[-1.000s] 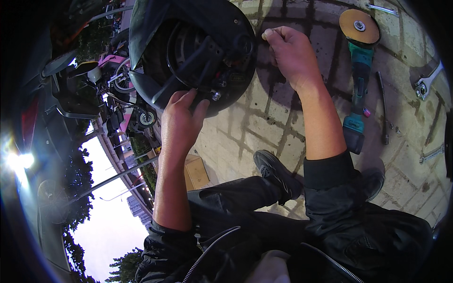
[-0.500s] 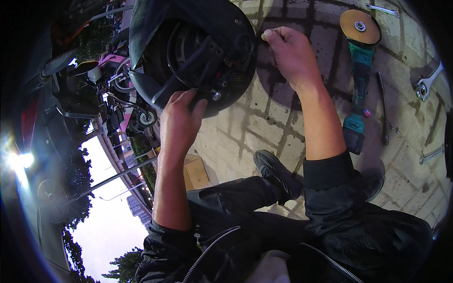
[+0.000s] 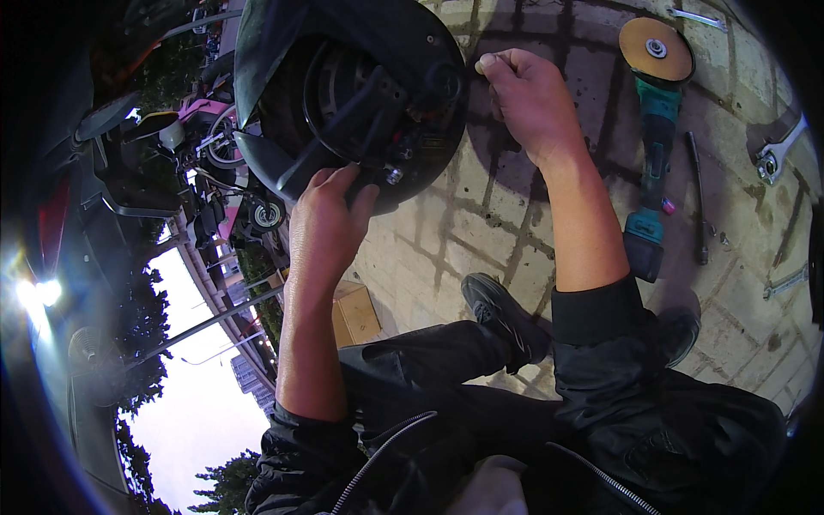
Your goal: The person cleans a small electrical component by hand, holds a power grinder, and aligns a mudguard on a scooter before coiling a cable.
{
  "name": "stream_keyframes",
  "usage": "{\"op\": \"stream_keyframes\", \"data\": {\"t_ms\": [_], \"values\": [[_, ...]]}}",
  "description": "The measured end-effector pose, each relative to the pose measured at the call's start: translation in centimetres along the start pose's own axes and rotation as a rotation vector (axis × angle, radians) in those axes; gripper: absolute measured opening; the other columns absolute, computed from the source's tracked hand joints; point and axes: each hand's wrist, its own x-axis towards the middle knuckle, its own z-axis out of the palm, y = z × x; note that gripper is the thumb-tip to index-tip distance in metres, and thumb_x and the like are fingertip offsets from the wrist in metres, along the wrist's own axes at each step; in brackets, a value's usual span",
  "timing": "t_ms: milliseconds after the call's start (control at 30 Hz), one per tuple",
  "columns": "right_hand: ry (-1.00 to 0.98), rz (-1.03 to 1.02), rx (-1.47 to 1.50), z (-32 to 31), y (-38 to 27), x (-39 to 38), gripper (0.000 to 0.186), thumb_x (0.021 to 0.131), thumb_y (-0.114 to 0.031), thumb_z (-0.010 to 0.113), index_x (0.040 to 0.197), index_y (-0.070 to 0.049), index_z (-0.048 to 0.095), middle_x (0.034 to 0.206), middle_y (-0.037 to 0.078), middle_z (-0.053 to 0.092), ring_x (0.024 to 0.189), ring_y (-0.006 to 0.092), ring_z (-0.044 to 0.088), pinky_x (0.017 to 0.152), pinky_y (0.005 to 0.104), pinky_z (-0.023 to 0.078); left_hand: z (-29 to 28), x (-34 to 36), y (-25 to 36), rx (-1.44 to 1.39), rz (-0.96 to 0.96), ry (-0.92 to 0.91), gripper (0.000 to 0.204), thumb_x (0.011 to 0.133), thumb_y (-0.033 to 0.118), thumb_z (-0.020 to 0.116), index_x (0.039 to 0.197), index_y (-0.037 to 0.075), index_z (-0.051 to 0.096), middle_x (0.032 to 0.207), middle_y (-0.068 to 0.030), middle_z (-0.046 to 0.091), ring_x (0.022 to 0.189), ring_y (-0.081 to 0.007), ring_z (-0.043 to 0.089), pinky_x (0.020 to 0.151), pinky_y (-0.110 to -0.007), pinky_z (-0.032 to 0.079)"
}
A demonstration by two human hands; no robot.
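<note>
A dark scooter wheel (image 3: 433, 172), with a black swing-arm-like bracket (image 3: 365, 112) across it, fills the upper middle. My left hand (image 3: 330, 210) is at its lower left edge. The fingers hook over the dark tyre there, with the thumb apart on the near side. Close to the thumb a small shiny metal fitting (image 3: 394, 175) shows on the wheel side. My right hand (image 3: 534, 101) is raised just right of the wheel, its thumb and forefinger pinched together and the other fingers curled in. Whatever the pinch holds, if anything, is too small to make out.
On the paving at right lie a teal angle grinder (image 3: 657, 146) with a tan disc, a dark rod (image 3: 697, 197), a ratchet wrench (image 3: 777, 154) and spanners (image 3: 699, 17). A cardboard box (image 3: 354, 312) stands below my left hand. Parked pink two-wheelers (image 3: 225, 142) stand at left.
</note>
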Motion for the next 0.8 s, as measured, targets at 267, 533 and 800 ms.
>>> {"op": "stream_keyframes", "data": {"t_ms": [267, 533, 800], "values": [[0.000, 0.004, 0.002, 0.07, 0.08, 0.05, 0.033, 0.094, -0.030, 0.056, 0.093, 0.002, 0.067, 0.079, 0.015, 0.068, 0.075, 0.0254, 0.065, 0.073, 0.0374, 0.049, -0.30, 0.03, 0.48, 0.011, -0.037, -0.024, 0.039, 0.084, 0.022, 0.070, 0.114, -0.002, 0.067, 0.109, -0.0182, 0.066, 0.093, -0.0327, 0.067, 0.083, -0.037, 0.052], [-0.012, 0.016, 0.021, 0.08, -0.08, -0.15, 0.033, 0.094, -0.029, 0.057, 0.092, 0.002, 0.067, 0.076, 0.014, 0.067, 0.072, 0.0240, 0.064, 0.071, 0.0366, 0.048, -0.20, 0.07, 0.47, -0.005, -0.046, -0.011, 0.040, 0.084, 0.023, 0.071, 0.114, -0.002, 0.067, 0.110, -0.0179, 0.066, 0.093, -0.0319, 0.068, 0.084, -0.037, 0.052], [-0.007, -0.018, 0.024, 0.07, 0.27, -0.02, 0.033, 0.094, -0.029, 0.057, 0.092, 0.002, 0.067, 0.075, 0.014, 0.066, 0.071, 0.0234, 0.063, 0.070, 0.0368, 0.048, 0.04, -0.04, 0.25, 0.005, -0.032, 0.013, 0.041, 0.083, 0.024, 0.072, 0.114, -0.002, 0.067, 0.108, -0.0173, 0.066, 0.084, -0.0289, 0.067, 0.078, -0.036, 0.052]]}}
